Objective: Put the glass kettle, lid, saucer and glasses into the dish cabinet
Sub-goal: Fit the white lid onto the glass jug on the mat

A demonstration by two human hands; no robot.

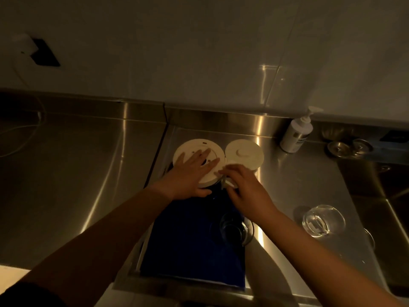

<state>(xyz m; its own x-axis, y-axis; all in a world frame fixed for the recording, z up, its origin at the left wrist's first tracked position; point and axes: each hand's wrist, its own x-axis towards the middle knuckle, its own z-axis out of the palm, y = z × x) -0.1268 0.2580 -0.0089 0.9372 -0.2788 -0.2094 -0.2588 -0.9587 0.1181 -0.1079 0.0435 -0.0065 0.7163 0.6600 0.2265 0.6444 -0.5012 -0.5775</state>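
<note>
The glass kettle stands at the far end of a blue cloth, its white round face turned up. My left hand lies flat on that face with straight fingers. My right hand curls around a white handle part at the kettle's right side. A white round lid with a knob rests just right of the kettle. One clear glass stands on the cloth under my right wrist. Another glass stands on the steel counter to the right.
The steel counter runs left and right below a tiled wall. A pump soap bottle stands at the back right, with metal sink strainers beyond it. A wall socket and white cable are at the left.
</note>
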